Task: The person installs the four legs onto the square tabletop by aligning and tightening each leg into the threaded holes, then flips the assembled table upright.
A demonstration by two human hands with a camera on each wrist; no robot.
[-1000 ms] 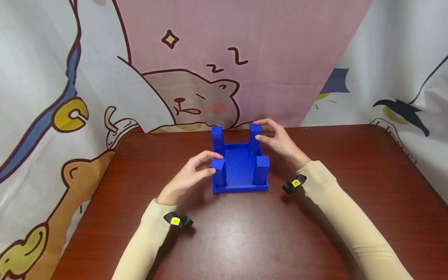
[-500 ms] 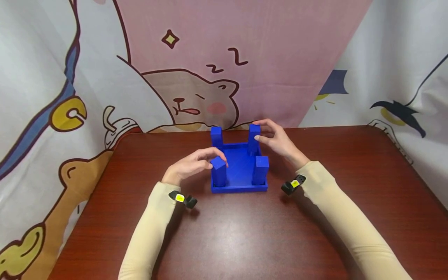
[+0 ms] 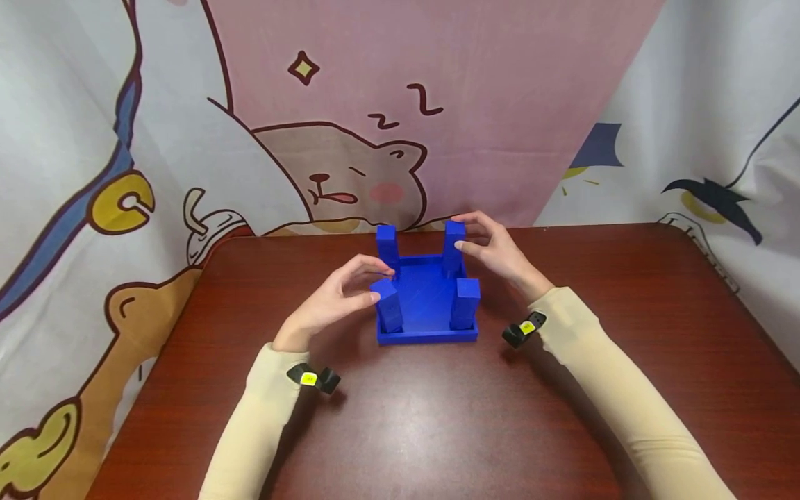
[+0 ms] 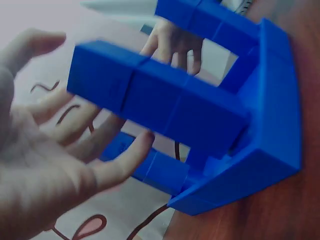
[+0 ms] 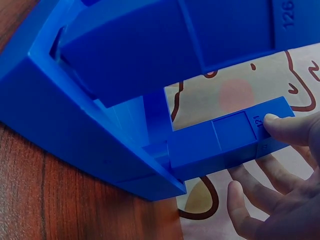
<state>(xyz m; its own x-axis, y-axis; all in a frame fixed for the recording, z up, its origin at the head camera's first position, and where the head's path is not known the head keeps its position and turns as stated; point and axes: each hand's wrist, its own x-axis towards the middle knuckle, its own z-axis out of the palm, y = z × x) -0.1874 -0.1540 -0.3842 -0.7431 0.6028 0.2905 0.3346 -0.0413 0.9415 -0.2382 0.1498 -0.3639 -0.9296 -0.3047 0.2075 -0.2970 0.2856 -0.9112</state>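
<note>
A square blue tray (image 3: 428, 337) sits on the table with an upright blue post at each corner. My left hand (image 3: 331, 303) is at the front-left post (image 3: 389, 307), which leans slightly left and is turned askew. Its thumb is beside the top and its fingers are spread loosely behind; in the left wrist view the thumb stands apart from the post. My right hand (image 3: 496, 251) pinches the back-right post (image 5: 232, 135) near its top, thumb on the face marked 121. The front-right post (image 3: 465, 304) and back-left post (image 3: 387, 244) stand without a hand on them.
The dark reddish wooden table (image 3: 425, 417) extends around the tray. A patterned cloth (image 3: 500, 125) with cartoon bears hangs close behind its back edge. Black straps with yellow tags (image 3: 309, 379) are on both wrists.
My left hand first pinched the front-left post, reached farther around it, then drew back with looser fingers. That post has turned and leaned left. My right hand stays on its post.
</note>
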